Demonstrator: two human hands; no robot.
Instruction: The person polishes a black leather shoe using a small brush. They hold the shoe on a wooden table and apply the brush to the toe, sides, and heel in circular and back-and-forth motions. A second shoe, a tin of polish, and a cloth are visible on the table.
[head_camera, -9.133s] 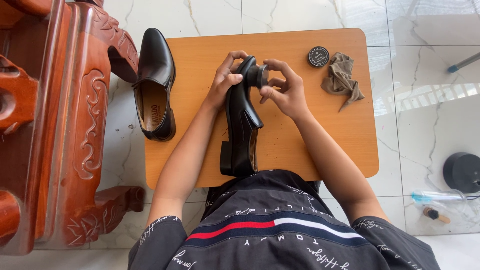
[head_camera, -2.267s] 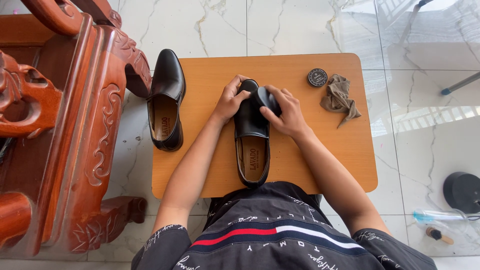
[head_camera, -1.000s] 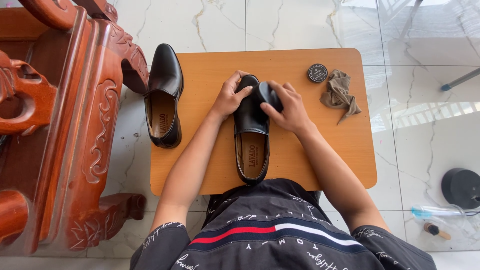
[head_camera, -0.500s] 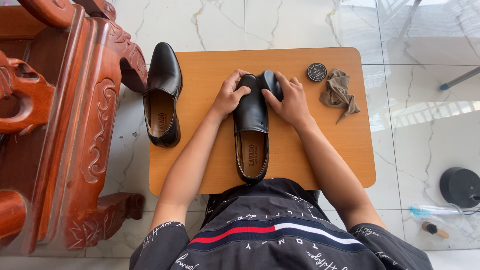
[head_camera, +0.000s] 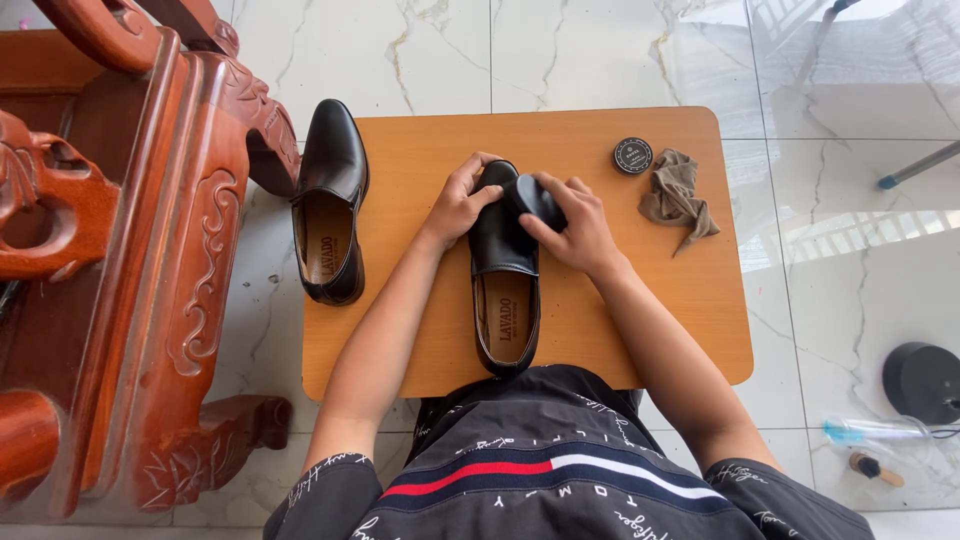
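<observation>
Mid-polish: your left hand (head_camera: 458, 205) steadies the black shoe (head_camera: 505, 285) at the centre of the counter (head_camera: 420, 330); your right hand's (head_camera: 575, 230) grip is closed on a dark applicator (head_camera: 535, 198) pressed to its toe. At 9 o'clock, the second shoe (head_camera: 330, 205) awaits; tin (head_camera: 632, 156) and cloth (head_camera: 676, 198) lie at 2 o'clock.

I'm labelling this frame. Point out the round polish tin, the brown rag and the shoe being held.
round polish tin (head_camera: 632, 156), head view, centre of its dark lid.
brown rag (head_camera: 676, 199), head view, middle of the crumpled cloth.
black shoe (head_camera: 506, 318), head view, tan insole.
</observation>
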